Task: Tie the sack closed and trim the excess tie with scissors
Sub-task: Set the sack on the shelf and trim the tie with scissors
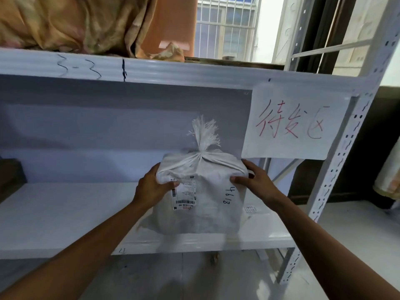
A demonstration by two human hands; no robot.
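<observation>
A white woven sack point(207, 204) stands upright on the white shelf board point(65, 217) of a metal rack. Its neck is gathered and cinched at the top, and a frayed tuft point(204, 133) sticks up above the cinch. A shipping label with barcodes is on its front, beside handwritten black numbers. My left hand point(152, 185) grips the sack's upper left side with the thumb on the label. My right hand point(255, 178) grips the upper right side. No scissors or loose tie are in view.
A paper sign with red handwriting point(292, 124) hangs from the upper shelf beam at the right. The perforated rack upright point(337, 165) stands to the right. A dark box point(10, 180) sits at the shelf's far left. Draped fabric point(75, 22) lies on the top shelf.
</observation>
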